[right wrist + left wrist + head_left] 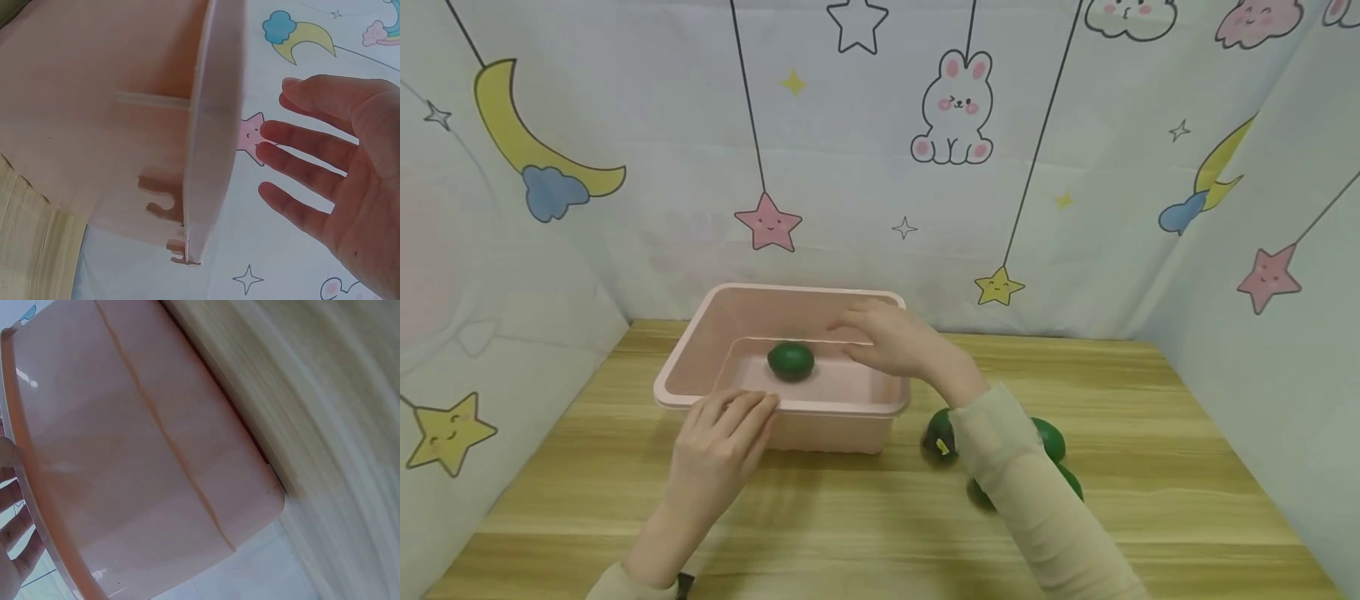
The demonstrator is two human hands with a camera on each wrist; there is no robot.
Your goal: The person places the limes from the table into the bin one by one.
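A pink plastic bin [831, 429] stands on the wooden table, with one dark green avocado [791, 361] lying on its floor. My left hand [722, 437] holds the bin's near rim at the left; in the left wrist view the thumb lies on the outer side and the fingers are beyond the rim. Over the right part of the bin hovers my right hand [887, 337], its fingers spread and loosely bent with nothing between them. The right wrist view shows that hand [340, 162] apart from the bin's rim [215, 125].
Right of the bin, several more avocados [1049, 439] lie on the table [1150, 500], partly hidden by my right sleeve [1037, 492]. One avocado [940, 435] there has a yellow spot. White cloth [850, 167] with cartoon prints encloses the table's back and sides.
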